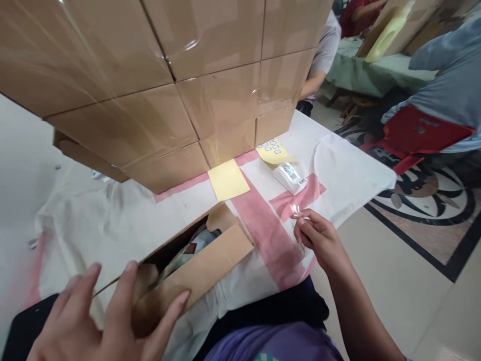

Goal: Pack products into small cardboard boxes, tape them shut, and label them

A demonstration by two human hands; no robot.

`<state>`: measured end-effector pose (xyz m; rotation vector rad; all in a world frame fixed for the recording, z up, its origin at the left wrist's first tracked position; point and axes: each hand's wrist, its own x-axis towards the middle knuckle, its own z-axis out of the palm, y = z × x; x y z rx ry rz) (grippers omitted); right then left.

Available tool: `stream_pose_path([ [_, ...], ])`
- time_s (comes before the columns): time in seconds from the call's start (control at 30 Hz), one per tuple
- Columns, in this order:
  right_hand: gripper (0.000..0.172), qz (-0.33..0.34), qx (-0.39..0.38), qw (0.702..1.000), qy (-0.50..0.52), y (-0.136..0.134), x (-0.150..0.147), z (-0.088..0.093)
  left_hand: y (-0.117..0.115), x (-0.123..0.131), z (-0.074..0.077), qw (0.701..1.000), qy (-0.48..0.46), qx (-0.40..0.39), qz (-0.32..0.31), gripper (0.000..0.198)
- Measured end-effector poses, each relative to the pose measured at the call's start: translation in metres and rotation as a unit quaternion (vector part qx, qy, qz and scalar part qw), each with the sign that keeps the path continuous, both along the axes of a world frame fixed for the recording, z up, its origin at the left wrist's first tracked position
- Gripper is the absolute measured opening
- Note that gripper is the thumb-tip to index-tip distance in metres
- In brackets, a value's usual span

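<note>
An open cardboard box (210, 265) lies at an angle in front of me, with a plastic-wrapped item (193, 248) partly visible inside. My left hand (108, 316) grips its near left end, the thumb on the front wall and the other fingers spread over the far side. To the right, my right hand (315, 233) pinches a small clear, shiny piece (295, 209), apparently a transparent sticker or bit of tape. Just beyond that hand sits a small white device (290, 178). Beside the device is a yellow sheet with small labels (274, 150).
Taped cardboard boxes (221, 105) form a tall stack along the far side of the white and pink tablecloth (259, 225). A yellow sheet (229, 180) lies at their foot. A dark object (28, 326) shows at lower left. Other people and a red chair (421, 133) are at right.
</note>
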<state>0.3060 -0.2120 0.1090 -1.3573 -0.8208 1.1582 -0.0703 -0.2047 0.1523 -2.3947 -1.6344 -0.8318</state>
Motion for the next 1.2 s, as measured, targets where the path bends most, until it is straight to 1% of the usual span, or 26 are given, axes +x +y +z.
stream_pose_path([
  [0.03,0.028,0.012,-0.003,1.0,-0.002,0.002,-0.007,0.004,0.004,-0.004,0.004,0.999,0.024,0.001,0.026,0.084],
  [0.07,0.032,0.029,-0.005,1.0,-0.005,0.004,-0.013,0.008,0.007,-0.006,0.008,0.998,0.045,-0.005,0.034,0.081],
  [0.1,0.037,0.049,-0.006,0.999,-0.009,0.007,-0.019,0.012,0.009,-0.006,0.01,0.997,0.066,-0.019,0.025,0.076],
  [0.17,0.049,0.086,-0.002,0.996,-0.018,0.012,-0.028,0.022,0.013,-0.008,0.011,0.993,0.103,-0.046,-0.037,0.071],
  [0.2,0.052,0.1,0.002,0.995,-0.022,0.014,-0.032,0.027,0.016,-0.011,0.01,0.989,0.122,-0.043,-0.076,0.072],
  [0.23,0.053,0.112,0.005,0.993,-0.026,0.016,-0.036,0.033,0.018,-0.014,0.009,0.982,0.142,-0.04,-0.117,0.075],
  [0.3,0.048,0.129,0.007,0.991,-0.034,0.019,-0.04,0.043,0.023,-0.021,0.006,0.968,0.167,-0.037,-0.185,0.081],
  [0.37,0.041,0.145,0.004,0.988,-0.045,0.022,-0.044,0.053,0.027,-0.025,0.005,0.961,0.178,-0.033,-0.21,0.085],
  [0.43,0.034,0.156,0.004,0.986,-0.06,0.025,-0.048,0.063,0.028,-0.02,0.007,0.962,0.182,-0.032,-0.202,0.08],
  [0.47,0.032,0.16,0.006,0.985,-0.068,0.028,-0.051,0.069,0.028,-0.013,0.007,0.965,0.181,-0.032,-0.19,0.075],
  [0.5,0.031,0.164,0.01,0.983,-0.077,0.031,-0.054,0.074,0.027,-0.004,0.008,0.969,0.177,-0.033,-0.169,0.07],
  [0.57,0.03,0.179,0.018,0.979,-0.095,0.038,-0.063,0.084,0.024,0.019,0.008,0.98,0.167,-0.035,-0.105,0.063],
  [0.63,0.029,0.207,0.021,0.972,-0.109,0.047,-0.074,0.093,0.025,0.044,0.009,0.985,0.162,-0.03,-0.045,0.062],
  [0.67,0.029,0.224,0.022,0.967,-0.116,0.051,-0.08,0.097,0.029,0.054,0.01,0.985,0.166,-0.024,-0.03,0.063],
  [0.7,0.029,0.239,0.022,0.963,-0.125,0.056,-0.085,0.1,0.034,0.062,0.013,0.984,0.174,-0.018,-0.029,0.064],
  [0.73,0.03,0.252,0.023,0.958,-0.134,0.061,-0.091,0.102,0.042,0.067,0.018,0.983,0.179,-0.015,-0.046,0.064],
  [0.8,0.032,0.267,0.024,0.951,-0.154,0.069,-0.098,0.104,0.063,0.07,0.029,0.976,0.178,-0.037,-0.12,0.06],
  [0.87,0.034,0.274,0.017,0.947,-0.168,0.075,-0.101,0.103,0.085,0.068,0.04,0.962,0.162,-0.08,-0.203,0.049],
  [0.9,0.034,0.277,0.01,0.945,-0.171,0.078,-0.101,0.103,0.095,0.065,0.044,0.957,0.151,-0.095,-0.23,0.041],
  [0.97,0.035,0.278,-0.013,0.944,-0.175,0.081,-0.1,0.103,0.108,0.062,0.046,0.956,0.128,-0.111,-0.241,0.027],
  [1.03,0.035,0.274,-0.037,0.944,-0.179,0.084,-0.099,0.105,0.114,0.06,0.04,0.96,0.102,-0.109,-0.235,0.022],
  [1.1,0.034,0.269,-0.053,0.943,-0.187,0.086,-0.1,0.108,0.115,0.06,0.033,0.963,0.08,-0.116,-0.229,0.023],
  [1.2,0.031,0.269,-0.066,0.94,-0.199,0.09,-0.105,0.11,0.115,0.06,0.026,0.965,0.059,-0.14,-0.215,0.034],
])
